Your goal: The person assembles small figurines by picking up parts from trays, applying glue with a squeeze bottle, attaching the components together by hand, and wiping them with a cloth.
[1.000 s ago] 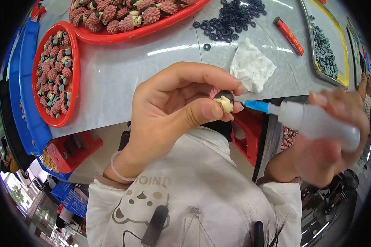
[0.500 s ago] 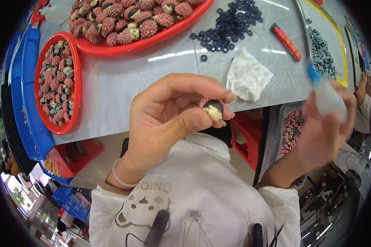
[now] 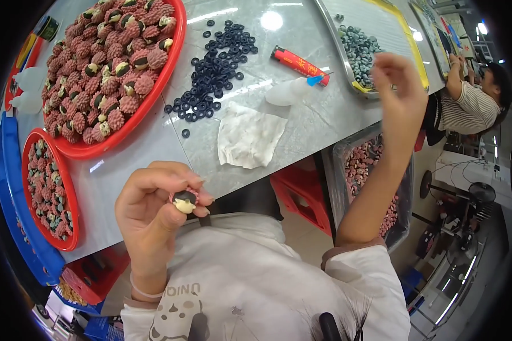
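My left hand [image 3: 148, 207] pinches a small pink, black and cream figure [image 3: 185, 206] between thumb and fingers, below the table's front edge. Its pink back is knobbly and its cream part faces up. At the right, my right hand [image 3: 403, 85] is raised by a tray [image 3: 413, 42] with a yellow edge; its fingers are apart and curved, with nothing visible in them. Small grey-green pieces [image 3: 358, 51] lie in that tray, close to the fingertips. A white squeeze bottle [image 3: 284, 93] with a blue tip lies on the table, its tip against a red tube [image 3: 296, 61].
Black rings [image 3: 216, 77] are heaped mid-table, with a crumpled white tissue [image 3: 249, 136] nearer me. Two red trays of pink pieces, a large one [image 3: 164, 79] and a smaller one [image 3: 73, 219], stand left. A clear bin [image 3: 403, 207] and red stool [image 3: 298, 196] are below; a person [image 3: 469, 108] sits right.
My right hand has let go of the squeeze bottle, which now lies on the table, and has moved up to the yellow-edged tray. The left hand still holds the figure. The view has turned right.
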Tool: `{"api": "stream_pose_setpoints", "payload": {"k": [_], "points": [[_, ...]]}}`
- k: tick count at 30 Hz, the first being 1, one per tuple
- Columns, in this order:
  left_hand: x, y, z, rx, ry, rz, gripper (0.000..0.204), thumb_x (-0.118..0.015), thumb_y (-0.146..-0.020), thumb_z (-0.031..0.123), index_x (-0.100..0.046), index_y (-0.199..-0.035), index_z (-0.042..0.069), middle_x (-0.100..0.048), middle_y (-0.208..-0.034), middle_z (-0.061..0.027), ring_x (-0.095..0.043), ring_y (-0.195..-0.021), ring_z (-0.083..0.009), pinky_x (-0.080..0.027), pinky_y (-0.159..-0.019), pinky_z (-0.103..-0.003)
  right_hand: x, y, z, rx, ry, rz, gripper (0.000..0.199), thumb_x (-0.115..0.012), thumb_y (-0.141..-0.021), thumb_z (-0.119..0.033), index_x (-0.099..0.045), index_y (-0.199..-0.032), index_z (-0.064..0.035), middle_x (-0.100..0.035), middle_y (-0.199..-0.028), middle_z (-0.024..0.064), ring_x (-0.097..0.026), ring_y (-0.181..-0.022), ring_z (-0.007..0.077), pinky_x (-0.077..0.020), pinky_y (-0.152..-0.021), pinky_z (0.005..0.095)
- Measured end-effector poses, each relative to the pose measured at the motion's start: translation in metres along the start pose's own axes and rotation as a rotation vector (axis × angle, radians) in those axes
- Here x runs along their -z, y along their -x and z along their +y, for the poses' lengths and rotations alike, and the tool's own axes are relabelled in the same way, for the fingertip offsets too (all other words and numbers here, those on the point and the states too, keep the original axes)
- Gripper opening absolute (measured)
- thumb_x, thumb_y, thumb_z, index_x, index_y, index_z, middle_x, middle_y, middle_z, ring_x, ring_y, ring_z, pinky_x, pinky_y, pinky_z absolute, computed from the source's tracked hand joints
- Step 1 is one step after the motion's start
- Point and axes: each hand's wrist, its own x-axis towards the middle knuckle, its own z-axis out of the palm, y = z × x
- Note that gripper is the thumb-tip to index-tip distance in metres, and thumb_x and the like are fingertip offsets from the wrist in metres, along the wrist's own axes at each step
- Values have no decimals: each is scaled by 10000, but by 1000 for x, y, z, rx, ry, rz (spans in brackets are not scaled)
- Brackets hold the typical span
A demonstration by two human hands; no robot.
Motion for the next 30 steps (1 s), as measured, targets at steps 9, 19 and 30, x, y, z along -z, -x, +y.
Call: {"api": "stream_pose_setpoints", "payload": {"k": [9, 19, 30], "points": [[-2, -4, -2, 21, -6, -45, 265, -604, -738, 150, -476, -886, -29, -499, -884, -158, -552, -715, -186, -478, -587, -245, -5, -26, 34, 110, 377, -244, 149, -530, -709, -2, -580, -848, -17, -567, -747, 28, -489, -634, 91, -386, -573, 216], [4, 0, 6, 28, 20, -12, 268, -601, -740, 150, -477, -895, -30, -499, -902, -160, -554, -717, -186, -479, -594, -241, 14, -16, 22, -244, -568, -120, 237, -487, -793, -39, -508, -1008, 57, -523, -917, 114, -482, -769, 116, -389, -694, 201], [-7, -1, 3, 56, 132, -60, 295, -601, -736, 176, -453, -915, -6, -487, -894, -136, -554, -721, -180, -454, -584, -222, -17, 51, -57, -472, -1532, -621, 225, -519, -789, -78, -482, -973, 46, -478, -927, 183, -487, -697, 120, -410, -546, 148]]}}
